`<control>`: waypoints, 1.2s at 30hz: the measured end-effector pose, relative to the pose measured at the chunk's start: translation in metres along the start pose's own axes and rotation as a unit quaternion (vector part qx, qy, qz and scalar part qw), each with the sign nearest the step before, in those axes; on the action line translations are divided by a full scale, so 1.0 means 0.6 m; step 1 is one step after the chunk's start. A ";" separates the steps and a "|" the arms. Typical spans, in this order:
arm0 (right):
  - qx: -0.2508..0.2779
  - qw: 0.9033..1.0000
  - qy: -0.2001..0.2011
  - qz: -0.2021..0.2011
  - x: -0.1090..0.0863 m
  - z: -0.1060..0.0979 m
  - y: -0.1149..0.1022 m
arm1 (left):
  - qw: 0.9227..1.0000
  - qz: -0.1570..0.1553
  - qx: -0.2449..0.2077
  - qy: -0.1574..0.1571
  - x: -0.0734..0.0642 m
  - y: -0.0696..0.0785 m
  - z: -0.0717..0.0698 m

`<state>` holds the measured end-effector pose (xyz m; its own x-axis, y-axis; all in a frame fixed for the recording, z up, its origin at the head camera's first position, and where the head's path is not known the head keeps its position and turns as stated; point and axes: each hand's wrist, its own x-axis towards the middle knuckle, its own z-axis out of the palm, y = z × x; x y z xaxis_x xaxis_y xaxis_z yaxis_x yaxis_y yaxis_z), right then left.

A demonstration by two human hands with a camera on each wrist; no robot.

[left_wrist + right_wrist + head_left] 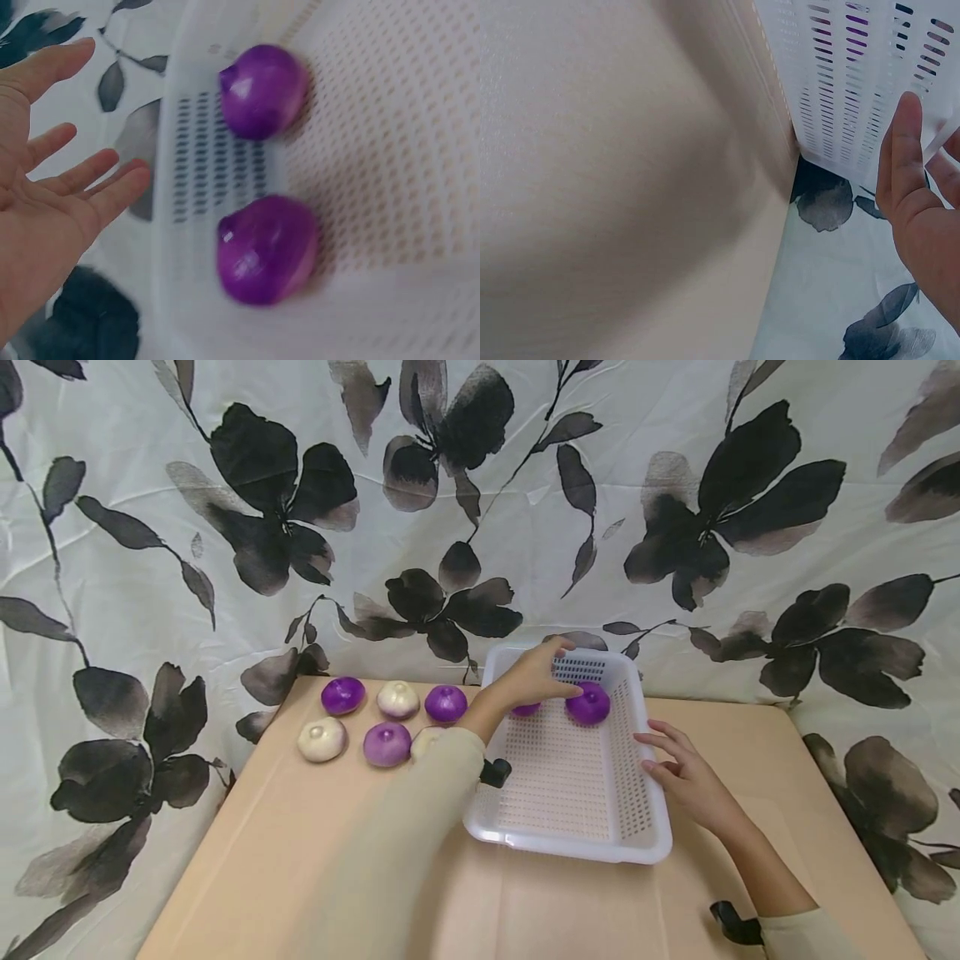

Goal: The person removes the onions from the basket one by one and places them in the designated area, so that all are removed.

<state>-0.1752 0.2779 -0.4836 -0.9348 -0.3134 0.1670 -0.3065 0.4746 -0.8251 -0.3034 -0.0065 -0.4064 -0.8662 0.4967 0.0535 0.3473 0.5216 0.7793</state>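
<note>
A white plastic basket (555, 852) with slotted walls stands on the table, holding two purple onions: one (588, 703) at its far right, another (268, 250) beside it. Over the basket's far end is my left hand (536, 677), fingers spread and palm bare in the left wrist view. My right hand (686, 777) grips the basket's right rim, the rim lying between thumb and fingers in the right wrist view. Left of the basket sit more onions, purple (342, 695) and white (322, 739), in two rows; my left sleeve partly hides a white onion (426, 742).
The light wooden table (285, 860) runs beneath everything. A floral cloth (525, 527) hangs close behind its far edge. Black straps (737, 924) sit at both wrists.
</note>
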 end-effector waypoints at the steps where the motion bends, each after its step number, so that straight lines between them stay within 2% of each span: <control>1: -0.002 1.000 0.001 -0.002 0.000 0.000 0.000 | 1.000 -0.006 -0.005 -0.002 0.006 0.000 0.009; 5: 0.003 1.000 0.003 -0.018 0.001 0.002 0.002 | 1.000 -0.025 0.005 -0.006 0.025 -0.011 0.043; 10: 0.006 1.000 0.000 -0.020 0.001 0.002 0.000 | 0.999 -0.045 0.009 -0.008 0.038 -0.025 0.079; 16: 0.004 1.000 0.003 -0.021 -0.001 -0.002 0.004 | 0.998 -0.070 0.001 0.009 0.052 -0.041 0.116; 29: 0.015 1.000 -0.001 -0.008 0.002 -0.003 0.006 | 0.992 -0.121 0.031 0.038 0.069 -0.049 0.148; 36: 0.020 1.000 -0.002 0.001 0.001 -0.003 0.010 | 0.991 -0.123 0.038 0.041 0.073 -0.048 0.156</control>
<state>-0.1780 0.2821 -0.4874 -0.9349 -0.3151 0.1633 -0.2966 0.4412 -0.8470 -0.3176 0.0651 -0.4849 -0.9532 0.2914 -0.0802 0.1447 0.6732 0.7252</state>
